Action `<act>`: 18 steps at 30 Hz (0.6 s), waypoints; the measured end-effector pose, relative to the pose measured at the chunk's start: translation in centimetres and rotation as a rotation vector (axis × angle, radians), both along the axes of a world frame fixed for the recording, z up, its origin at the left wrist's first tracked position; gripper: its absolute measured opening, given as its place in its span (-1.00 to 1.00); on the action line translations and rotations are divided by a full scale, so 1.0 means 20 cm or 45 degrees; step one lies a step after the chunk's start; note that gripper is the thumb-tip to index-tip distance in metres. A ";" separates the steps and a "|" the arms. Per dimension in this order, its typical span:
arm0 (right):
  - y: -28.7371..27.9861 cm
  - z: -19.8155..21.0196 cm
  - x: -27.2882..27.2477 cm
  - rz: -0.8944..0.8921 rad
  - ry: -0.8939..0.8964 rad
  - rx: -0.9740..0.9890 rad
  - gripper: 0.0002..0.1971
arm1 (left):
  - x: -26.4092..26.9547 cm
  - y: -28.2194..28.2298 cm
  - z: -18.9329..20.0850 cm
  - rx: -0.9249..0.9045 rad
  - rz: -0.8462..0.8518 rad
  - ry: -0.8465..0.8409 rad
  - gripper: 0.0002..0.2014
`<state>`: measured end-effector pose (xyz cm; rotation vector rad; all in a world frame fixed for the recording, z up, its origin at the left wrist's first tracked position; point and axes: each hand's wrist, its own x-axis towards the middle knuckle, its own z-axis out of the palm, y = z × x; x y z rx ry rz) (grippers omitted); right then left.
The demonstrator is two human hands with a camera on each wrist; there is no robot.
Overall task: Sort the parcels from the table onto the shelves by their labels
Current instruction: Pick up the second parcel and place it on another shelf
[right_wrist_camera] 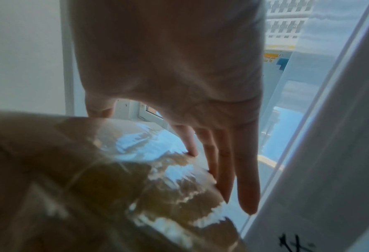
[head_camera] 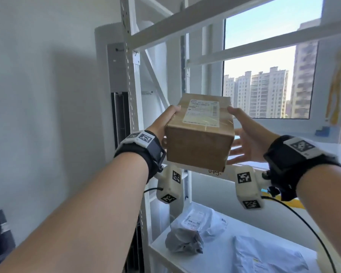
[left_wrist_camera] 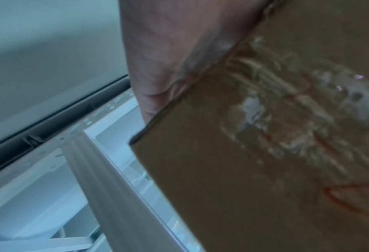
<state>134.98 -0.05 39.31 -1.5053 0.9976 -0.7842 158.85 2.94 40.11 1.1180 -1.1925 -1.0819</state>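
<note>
A box [head_camera: 200,133] is held up before a white shelf [head_camera: 211,171], the left hand [head_camera: 162,124] gripping its left side, the right hand [head_camera: 248,138] flat-fingered against its right.

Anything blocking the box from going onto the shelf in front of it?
Nothing visible. The cardboard box is held up between left hand and right hand just above the shelf's front beam; no parcel shows on the visible part of that level.

Cardboard box [head_camera: 200,133] matt brown, glossy tape; shelf frame [head_camera: 133,79] white-painted metal.
</note>
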 end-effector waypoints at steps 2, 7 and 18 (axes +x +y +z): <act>-0.08 0.01 0.01 -0.014 0.017 0.019 -0.02 | 0.00 -0.14 0.01 0.027 -0.020 -0.020 -0.55; -0.27 0.04 0.05 -0.196 0.041 0.033 -0.12 | 0.01 -0.46 -0.02 0.032 -0.009 -0.015 -0.13; -0.42 -0.05 0.09 -0.494 -0.227 0.126 -0.16 | -0.08 -0.73 -0.14 0.051 -0.347 0.298 -0.62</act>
